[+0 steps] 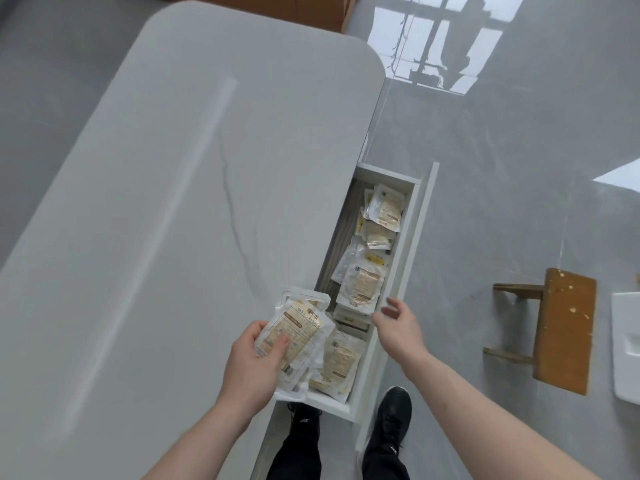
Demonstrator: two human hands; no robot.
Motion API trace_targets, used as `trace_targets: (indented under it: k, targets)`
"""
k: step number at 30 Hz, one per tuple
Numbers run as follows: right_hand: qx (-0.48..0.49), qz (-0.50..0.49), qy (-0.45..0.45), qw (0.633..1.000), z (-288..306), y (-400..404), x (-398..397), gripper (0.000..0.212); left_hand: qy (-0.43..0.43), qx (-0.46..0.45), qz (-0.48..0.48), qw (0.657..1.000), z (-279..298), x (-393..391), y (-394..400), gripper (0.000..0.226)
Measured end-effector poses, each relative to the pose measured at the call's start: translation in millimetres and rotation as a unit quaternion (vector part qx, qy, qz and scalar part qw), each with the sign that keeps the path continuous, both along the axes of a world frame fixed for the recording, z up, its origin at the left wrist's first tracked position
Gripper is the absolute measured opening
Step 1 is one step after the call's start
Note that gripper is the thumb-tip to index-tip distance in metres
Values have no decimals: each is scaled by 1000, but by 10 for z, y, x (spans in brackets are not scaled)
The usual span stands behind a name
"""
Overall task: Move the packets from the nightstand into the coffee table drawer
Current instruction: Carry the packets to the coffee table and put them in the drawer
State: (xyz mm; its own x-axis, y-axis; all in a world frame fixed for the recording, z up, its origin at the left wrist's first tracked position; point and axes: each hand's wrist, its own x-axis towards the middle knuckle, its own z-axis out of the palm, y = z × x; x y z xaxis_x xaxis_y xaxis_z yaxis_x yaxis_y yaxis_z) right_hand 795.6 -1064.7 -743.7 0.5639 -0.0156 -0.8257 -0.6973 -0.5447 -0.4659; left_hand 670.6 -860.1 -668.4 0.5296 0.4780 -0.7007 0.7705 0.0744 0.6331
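Table [145,202]: pale slab, to the left of and beyond both hands; its near right edge passes under the held packets.
Left hand [254,365]: grip closed on a stack [298,332] of clear packets, thumb on top, fingers beneath. The stack fans up and to the right from the palm, its far corner over the table edge and its right side overhanging the drawer.
Stack axis: long side runs from the near-left to the far-right, roughly across the drawer's length rather than along it.
Drawer [410,244]: pulled open just to the right of the left hand and beyond the right hand; long axis runs away from the person. Loose packets [362,285] already lie along most of its length, piled nearest the hands.
Key relation: the drawer opening lies directly right of and below the stack, touching distance. The left hand is the nearer one and already carries the load, so in my judgement a short shift right and a release would do.
Right hand [398,322]: grip loose and holding nothing, fingers part-curled, hovering at the drawer's front panel, just right of the piled packets.
Stool [562,329]: wooden, well apart to the right of the right hand, on the floor.
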Motion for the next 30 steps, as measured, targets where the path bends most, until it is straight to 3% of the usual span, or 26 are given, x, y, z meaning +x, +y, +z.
trace_targets:
  k: [4, 10, 23, 28, 30]
  targets:
    - [144, -25, 81, 986, 277, -76, -196, 34, 2, -42, 5, 999, -12, 135, -132, 4]
    - [255, -85, 122, 955, 575, -148, -296, 22, 5, -73, -19, 997, -13, 307, -399, 7]
    - [249, -192, 58, 948, 520, -304, -113, 20, -25, -40, -30, 998, 44, 707, -720, 11]
    - [206, -236, 15, 950, 399, -418, 13, 15, -28, -7, 25, 999, -31, 944, -734, 13]
    - [173, -247, -4, 953, 325, -524, 64, 13, -8, 16, 40, 999, -149, 1085, -693, 26]
